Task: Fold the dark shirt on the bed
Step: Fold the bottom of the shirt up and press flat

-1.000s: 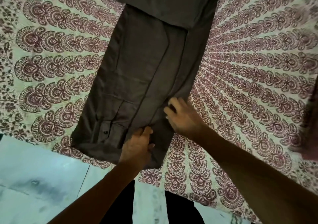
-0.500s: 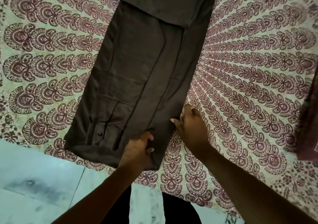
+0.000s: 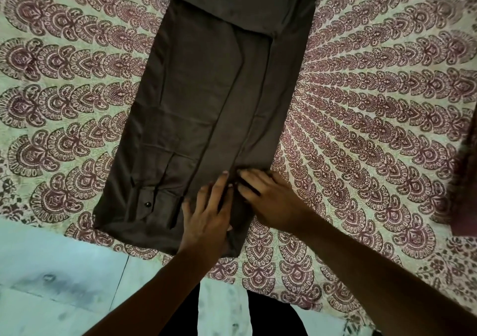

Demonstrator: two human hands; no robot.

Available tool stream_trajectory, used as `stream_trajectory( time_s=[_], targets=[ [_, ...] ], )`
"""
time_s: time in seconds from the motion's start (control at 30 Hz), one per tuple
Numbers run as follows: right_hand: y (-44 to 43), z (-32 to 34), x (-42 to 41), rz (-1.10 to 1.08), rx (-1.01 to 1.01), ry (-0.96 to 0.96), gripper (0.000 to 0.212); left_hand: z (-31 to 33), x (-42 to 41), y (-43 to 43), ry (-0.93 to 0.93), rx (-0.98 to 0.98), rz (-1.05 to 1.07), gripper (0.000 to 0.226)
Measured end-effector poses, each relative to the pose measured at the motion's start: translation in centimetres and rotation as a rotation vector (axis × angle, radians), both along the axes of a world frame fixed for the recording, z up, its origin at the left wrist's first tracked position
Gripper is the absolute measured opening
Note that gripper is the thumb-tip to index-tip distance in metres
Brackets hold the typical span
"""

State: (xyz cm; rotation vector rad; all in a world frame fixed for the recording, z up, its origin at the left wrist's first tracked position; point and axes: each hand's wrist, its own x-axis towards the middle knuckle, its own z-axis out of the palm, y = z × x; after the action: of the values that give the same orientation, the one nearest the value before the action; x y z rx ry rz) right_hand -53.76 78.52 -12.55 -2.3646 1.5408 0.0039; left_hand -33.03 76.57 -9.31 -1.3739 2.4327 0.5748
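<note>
No legible text or labels anywhere

Bed point(image 3: 374, 103) under a cream cotton spread printed with maroon paisley arcs fills most of the view. Dark brown shirt point(image 3: 201, 103), folded into a long narrow strip, lies flat on it from 12 to 6 o'clock. Its near end is close to the bed's 6 o'clock edge, with a small dark button point(image 3: 147, 203) towards 7 o'clock. Maroon cloth point(image 3: 464, 180) lies at 3 o'clock, cut off by the frame.

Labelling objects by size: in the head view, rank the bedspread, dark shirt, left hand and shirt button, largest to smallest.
1. bedspread
2. dark shirt
3. left hand, though nearness enlarges it
4. button
</note>
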Motion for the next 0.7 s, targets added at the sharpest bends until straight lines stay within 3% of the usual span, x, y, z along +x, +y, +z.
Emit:
stream_trajectory(
  time_s=[0.1,0.27,0.33,0.43,0.5,0.6,0.63,0.7],
  targets=[
    [-2.4,-0.7,-3.1,0.022,0.021,0.103,0.058,-0.4,-0.3,-0.5,0.005,-0.067,-0.126,0.104],
    [-7.5,-0.3,-7.0,-0.554,0.026,0.145,0.072,-0.5,-1.3,-3.3,-0.111,0.054,-0.252,0.147],
    [-8.2,-0.2,-7.0,-0.501,-0.007,0.143,0.071,-0.4,-2.0,-4.3,-0.133,0.116,-0.279,0.154],
    [-8.2,-0.6,-7.3,-0.125,-0.038,0.148,0.068,-0.5,-2.7,-5.6,-0.143,0.096,-0.312,0.167],
    [-8.7,-1.1,-8.1,-0.219,-0.01,0.155,0.069,-0.8,-2.8,-6.0,-0.135,0.093,-0.337,0.173],
    [-10.8,-0.9,-9.7,-0.638,0.05,0.131,0.071,-1.3,-2.9,-6.5,-0.112,0.097,-0.383,0.176],
    [-11.6,-0.8,-10.1,-0.674,0.047,0.134,0.071,-1.4,-2.9,-6.7,-0.108,0.098,-0.392,0.175],
    [-12.9,-0.7,-10.3,-0.507,0.002,0.168,0.07,-1.4,-3.0,-7.3,-0.096,0.089,-0.39,0.164]
  ],
)
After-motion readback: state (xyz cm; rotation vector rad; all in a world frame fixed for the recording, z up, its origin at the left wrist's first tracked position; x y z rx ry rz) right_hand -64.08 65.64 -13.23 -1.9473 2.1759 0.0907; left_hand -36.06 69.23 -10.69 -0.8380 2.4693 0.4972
